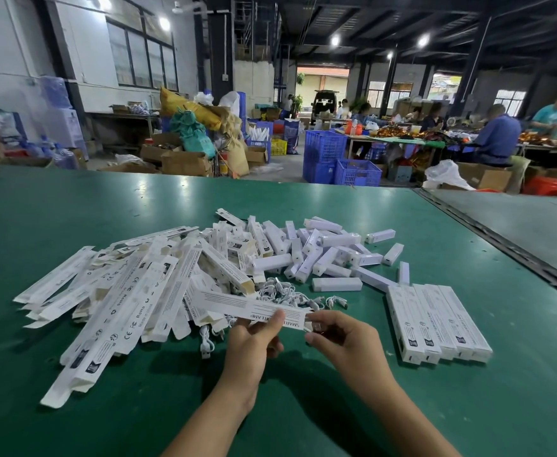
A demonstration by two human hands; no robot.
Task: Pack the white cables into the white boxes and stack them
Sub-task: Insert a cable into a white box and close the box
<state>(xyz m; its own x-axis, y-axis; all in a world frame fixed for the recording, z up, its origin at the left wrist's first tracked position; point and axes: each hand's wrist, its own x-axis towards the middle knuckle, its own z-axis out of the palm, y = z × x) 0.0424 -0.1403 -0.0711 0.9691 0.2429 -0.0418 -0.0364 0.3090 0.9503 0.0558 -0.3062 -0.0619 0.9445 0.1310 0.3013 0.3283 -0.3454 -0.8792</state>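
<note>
Cardboard fills both grips: one long white box point(254, 306) is held above the green table point(402, 407), the left hand point(254, 341) wrapped round it near its end with the thumb on top, the right hand point(339, 338) pinching the end flap between thumb and fingertips. Whether a cable is already inside cannot be told. Loose white cables point(283, 291) lie just beyond the hands, flat boxes point(122, 291) spread off the left hand's side, a row of packed boxes point(435, 321) off the right's. Likely trouble: a coil springing out and jamming the flap, or a crushed tab from too hard a pinch.
</note>
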